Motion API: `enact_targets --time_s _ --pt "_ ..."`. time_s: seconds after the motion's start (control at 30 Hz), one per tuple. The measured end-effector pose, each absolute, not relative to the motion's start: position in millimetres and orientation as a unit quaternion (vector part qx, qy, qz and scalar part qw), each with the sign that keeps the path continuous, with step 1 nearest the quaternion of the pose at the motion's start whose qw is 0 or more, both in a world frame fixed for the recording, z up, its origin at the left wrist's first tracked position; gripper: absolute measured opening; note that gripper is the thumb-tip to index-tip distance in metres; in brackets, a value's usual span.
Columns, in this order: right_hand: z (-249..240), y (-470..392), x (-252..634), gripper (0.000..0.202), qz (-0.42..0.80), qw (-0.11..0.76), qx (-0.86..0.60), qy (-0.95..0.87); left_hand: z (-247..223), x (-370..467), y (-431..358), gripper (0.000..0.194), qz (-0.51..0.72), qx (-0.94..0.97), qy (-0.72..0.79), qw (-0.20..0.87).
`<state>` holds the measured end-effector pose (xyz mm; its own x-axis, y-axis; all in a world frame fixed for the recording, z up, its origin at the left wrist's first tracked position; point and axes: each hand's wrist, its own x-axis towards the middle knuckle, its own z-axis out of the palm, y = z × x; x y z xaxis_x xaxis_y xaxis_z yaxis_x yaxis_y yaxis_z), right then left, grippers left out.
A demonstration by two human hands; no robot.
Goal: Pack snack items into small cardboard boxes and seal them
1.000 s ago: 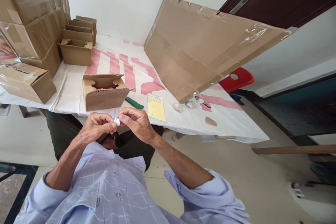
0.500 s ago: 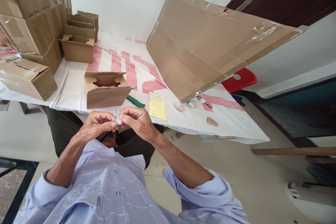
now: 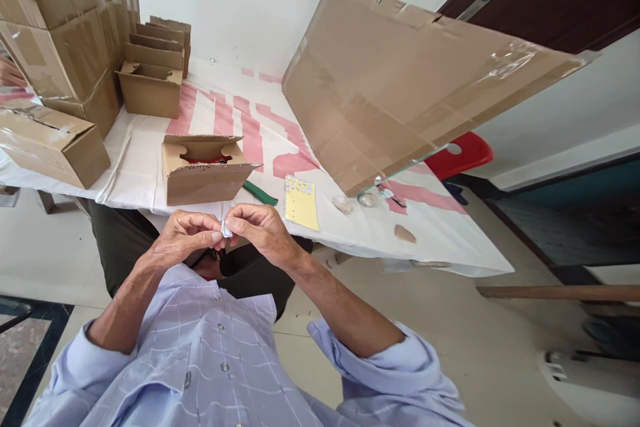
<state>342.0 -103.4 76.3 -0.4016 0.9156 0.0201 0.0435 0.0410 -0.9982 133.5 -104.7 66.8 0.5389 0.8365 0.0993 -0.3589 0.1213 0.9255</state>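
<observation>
First: What is the state of each hand?
Second: The left hand (image 3: 183, 235) has its thumb and index finger pinched on one side of a small white piece (image 3: 227, 231) with blue marking. The right hand (image 3: 265, 230) pinches the same piece from the other side. The fingers of both hands are therefore closed on it, with the fingertips nearly meeting.
First: Where is the piece located?
Second: Above the lap, in front of the near edge of the counter (image 3: 350, 233), and not resting on it. Its printing is too small to read.
First: Which items are nearest?
Second: An open carton (image 3: 207, 185) stands upright on the counter just beyond the hands; something red shows inside. A green handle (image 3: 261, 193) lies just beside the carton, to its right. Farther right lies a yellow card (image 3: 301, 210) with small pale pieces on its upper part.
First: And the surroundings?
Second: A large cardboard sheet (image 3: 400, 80) leans at an angle over the right part of the counter. A brown scrap (image 3: 405, 233) lies flat near the front edge. At left rear stands a row of cartons (image 3: 150, 95), next to a tall stack of boxes (image 3: 80, 47).
</observation>
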Motion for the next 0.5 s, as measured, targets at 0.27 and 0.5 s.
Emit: enact_targets --time_s 0.27,0.5 --pt "79.1 -113.1 340.0 0.020 0.339 0.501 -0.372 -0.704 63.8 133.3 -105.3 0.039 0.442 0.525 0.262 0.679" --pt "84.4 -117.5 350.4 0.004 0.129 0.474 -0.309 -0.815 68.3 134.9 -108.7 0.043 0.463 0.550 0.262 0.644"
